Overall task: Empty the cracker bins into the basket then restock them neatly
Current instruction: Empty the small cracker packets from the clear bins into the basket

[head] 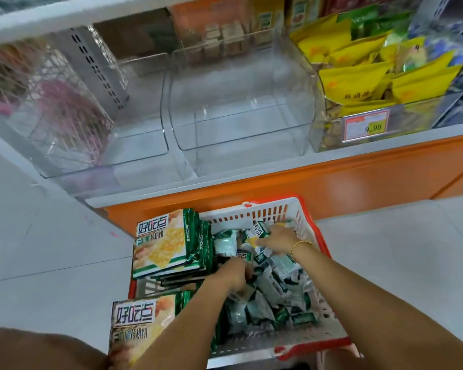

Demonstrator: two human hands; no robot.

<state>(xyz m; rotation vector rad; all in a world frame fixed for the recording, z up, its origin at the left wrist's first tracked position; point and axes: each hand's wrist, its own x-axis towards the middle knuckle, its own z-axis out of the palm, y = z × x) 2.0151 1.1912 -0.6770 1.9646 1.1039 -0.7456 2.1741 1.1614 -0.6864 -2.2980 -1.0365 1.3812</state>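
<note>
Both clear bins [238,102] on the shelf [358,145] are bare. All the small packs [275,287] sit loose in the basket [313,231] on the floor [51,236], right below the bins, which makes sense to me: it's a short lift back up. The big bags [161,244] are stacked flat along the basket's left side, I'd guess to keep them apart from the loose stuff.

Both hands are down in the pile. The right hand [274,240] is at the far end, fingers curled on one of the packs, looks like it's pinching it. The left hand [234,272] is dug in mid-basket just beside the bags. Its fingers are buried, so I can't tell what it's got. My read is restocking hasn't begun yet.
</note>
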